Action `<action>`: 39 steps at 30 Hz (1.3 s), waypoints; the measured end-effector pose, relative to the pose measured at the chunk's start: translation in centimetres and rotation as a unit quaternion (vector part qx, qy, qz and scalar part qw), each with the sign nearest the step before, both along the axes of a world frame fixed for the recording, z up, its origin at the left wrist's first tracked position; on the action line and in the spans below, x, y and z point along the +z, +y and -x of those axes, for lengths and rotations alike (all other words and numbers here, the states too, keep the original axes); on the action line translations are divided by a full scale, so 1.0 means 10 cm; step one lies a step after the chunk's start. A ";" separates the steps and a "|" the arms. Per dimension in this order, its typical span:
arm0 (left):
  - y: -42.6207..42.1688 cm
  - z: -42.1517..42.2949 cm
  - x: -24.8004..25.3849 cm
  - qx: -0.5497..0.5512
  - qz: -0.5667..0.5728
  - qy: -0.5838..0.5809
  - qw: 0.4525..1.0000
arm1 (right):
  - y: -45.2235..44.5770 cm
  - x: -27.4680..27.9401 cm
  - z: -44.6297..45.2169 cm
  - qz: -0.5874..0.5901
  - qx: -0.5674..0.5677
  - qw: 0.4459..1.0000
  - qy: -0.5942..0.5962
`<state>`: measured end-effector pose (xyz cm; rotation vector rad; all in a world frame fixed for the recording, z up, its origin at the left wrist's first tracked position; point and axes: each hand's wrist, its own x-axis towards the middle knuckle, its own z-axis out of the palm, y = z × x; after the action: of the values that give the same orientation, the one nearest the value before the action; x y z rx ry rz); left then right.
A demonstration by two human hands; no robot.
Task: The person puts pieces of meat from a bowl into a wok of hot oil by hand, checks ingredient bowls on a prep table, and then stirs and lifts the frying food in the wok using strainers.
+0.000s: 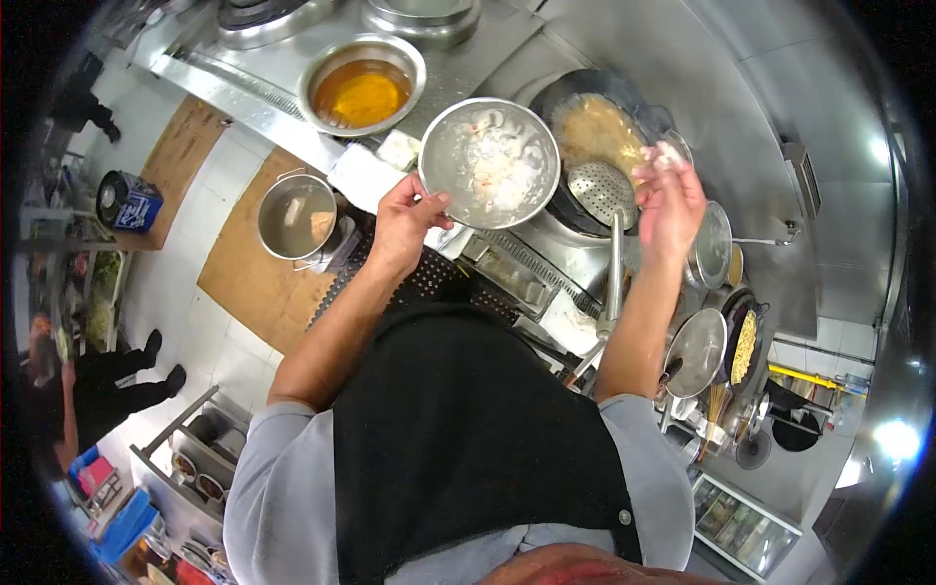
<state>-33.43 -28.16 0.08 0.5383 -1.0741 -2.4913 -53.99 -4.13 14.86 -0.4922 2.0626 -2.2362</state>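
My left hand (409,219) grips the near left rim of a metal bowl (453,195) with white, wet-looking pieces (499,156) in it. My right hand (670,200) is raised to the right of the bowl, beside a wok (624,83) of bubbling brownish liquid (597,129). Its fingertips are pinched round a small whitish piece (667,156). A perforated ladle (602,188) lies over the wok's near edge, its handle (615,273) pointing toward me, just left of my right forearm.
A bowl of orange oil (361,95) stands on the steel counter at upper left. Below it is a pot (294,216) with pieces in liquid. Strainers (697,353) and a pan of yellow food (744,348) are at right. Another person's dark-clothed legs (127,383) show far left.
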 end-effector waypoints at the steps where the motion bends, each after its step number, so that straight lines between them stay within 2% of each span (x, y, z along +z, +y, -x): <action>1: -0.01 -0.12 0.07 0.015 0.055 0.003 0.998 | -0.12 0.00 -0.23 -0.006 0.045 0.999 0.019; 2: -0.01 -0.24 0.15 0.031 0.110 0.004 0.993 | -0.27 -0.02 -0.44 -0.012 0.091 0.995 0.037; 4: -0.01 -0.48 0.29 0.063 0.150 -0.008 0.987 | -0.62 -0.16 -0.84 -0.191 0.177 0.952 0.157; 5: -0.02 -0.59 0.30 0.077 0.202 -0.021 0.976 | -0.79 -0.18 -1.02 -0.317 0.181 0.880 0.305; 6: -0.01 -0.70 0.31 0.092 0.252 -0.035 0.963 | -0.95 -0.21 -1.17 -0.426 0.175 0.769 0.443; 7: 0.01 -0.80 0.49 0.107 0.267 -0.078 0.954 | -1.07 -0.32 -1.29 -0.455 0.192 0.748 0.444; 8: 0.05 -0.85 0.46 0.124 0.264 -0.083 0.953 | -1.17 -0.46 -1.39 -0.483 0.210 0.724 0.445; 10: 0.07 -0.93 0.33 0.210 0.395 -0.085 0.890 | -1.34 -0.65 -1.54 -0.437 0.223 0.721 0.489; 11: 0.05 -1.02 0.30 0.222 0.460 -0.102 0.854 | -1.40 -0.71 -1.60 -0.441 0.263 0.729 0.453; 12: 0.08 -1.11 0.26 0.237 0.458 -0.118 0.849 | -1.43 -0.78 -1.67 -0.446 0.300 0.735 0.413; 14: 0.13 -1.22 0.19 0.257 0.495 -0.156 0.815 | -1.45 -0.95 -1.71 -0.408 0.327 0.744 0.415; 15: 0.17 -1.25 0.14 0.257 0.500 -0.163 0.811 | -1.41 -1.05 -1.69 -0.398 0.362 0.726 0.429; 18: 0.47 -1.22 -0.04 0.261 0.399 -0.159 0.864 | -1.15 -1.14 -1.52 -0.383 0.409 0.695 0.451; 19: 0.57 -1.19 0.03 0.233 0.323 -0.180 0.900 | -1.05 -1.12 -1.43 -0.374 0.427 0.676 0.469; 20: 0.61 -1.12 -0.05 0.253 0.367 -0.160 0.881 | -0.94 -1.08 -1.33 -0.381 0.423 0.677 0.467; 22: 0.76 -0.99 0.10 0.237 0.339 -0.152 0.898 | -0.75 -0.94 -1.08 -0.345 0.419 0.692 0.476; 23: 0.84 -0.92 0.25 0.226 0.299 -0.138 0.917 | -0.69 -0.91 -0.98 -0.354 0.427 0.714 0.426; 24: 0.90 -0.85 0.28 0.221 0.302 -0.132 0.918 | -0.60 -0.87 -0.89 -0.357 0.419 0.717 0.427; 26: 0.98 -0.73 0.33 0.190 0.300 -0.119 0.927 | -0.43 -0.64 -0.78 -0.321 0.360 0.795 0.368; 27: 1.04 -0.66 0.36 0.181 0.294 -0.131 0.929 | -0.35 -0.52 -0.71 -0.395 0.342 0.771 0.364; 30: 1.20 -0.49 0.41 0.120 0.246 -0.135 0.952 | -0.12 -0.51 -0.57 -0.386 0.283 0.769 0.425; 31: 1.26 -0.45 0.36 0.114 0.227 -0.116 0.960 | -0.07 -0.68 -0.48 -0.377 0.289 0.763 0.438; 33: 1.32 -0.46 0.43 0.061 0.227 -0.173 0.956 | 0.05 -0.77 -0.50 -0.250 0.275 0.789 0.488; 34: 1.35 -0.49 0.42 0.051 0.217 -0.205 0.953 | 0.04 -0.53 -0.64 -0.342 0.332 0.776 0.414; 35: 1.33 -0.54 0.28 0.049 0.213 -0.194 0.956 | 0.01 -0.54 -0.76 -0.330 0.303 0.799 0.402; 36: 1.35 -0.64 0.36 0.062 0.202 -0.183 0.960 | -0.02 -0.55 -0.86 -0.340 0.317 0.786 0.407; 37: 1.31 -0.75 0.29 0.071 0.204 -0.175 0.961 | -0.11 -0.64 -0.91 -0.390 0.358 0.731 0.430; 38: 1.29 -0.81 0.23 0.088 0.176 -0.180 0.964 | -0.12 -0.72 -0.97 -0.373 0.402 0.716 0.432; 39: 1.24 -0.92 0.21 0.086 0.202 -0.203 0.954 | -0.17 -0.63 -1.12 -0.400 0.407 0.698 0.431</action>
<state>-24.27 -15.79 2.17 0.9913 -1.5637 -1.9758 -42.77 -5.81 8.59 -2.0350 2.0952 -0.4689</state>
